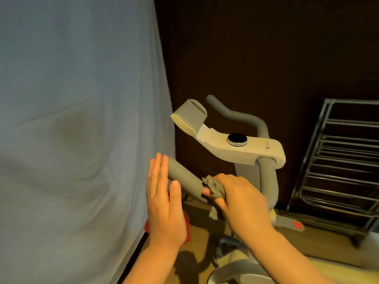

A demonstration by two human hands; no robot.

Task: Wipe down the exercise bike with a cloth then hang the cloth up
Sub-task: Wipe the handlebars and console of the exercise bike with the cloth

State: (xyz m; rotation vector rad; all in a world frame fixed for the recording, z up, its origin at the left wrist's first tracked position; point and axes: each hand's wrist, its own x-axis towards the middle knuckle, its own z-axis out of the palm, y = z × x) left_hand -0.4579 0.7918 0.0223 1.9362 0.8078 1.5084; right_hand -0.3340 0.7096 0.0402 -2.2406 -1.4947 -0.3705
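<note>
Pale blue hanging fabric sheet [78,119] fills the left. White exercise bike [256,148] with grey foam handlebars stands centre. Left hand [164,203], fingers straight and pressed together, beside the near grip. Right hand [242,199] pinches crumpled grey cloth [214,187] against that grip.

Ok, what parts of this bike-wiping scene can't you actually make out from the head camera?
- Crumpled grey cloth: mostly hidden inside the right hand.
- Grey foam handlebar grip: its tip sits behind the open left hand.
- White exercise bike's lower frame: covered by both arms, cut off at the bottom edge.
- Small logo on its console: too small to read.
</note>
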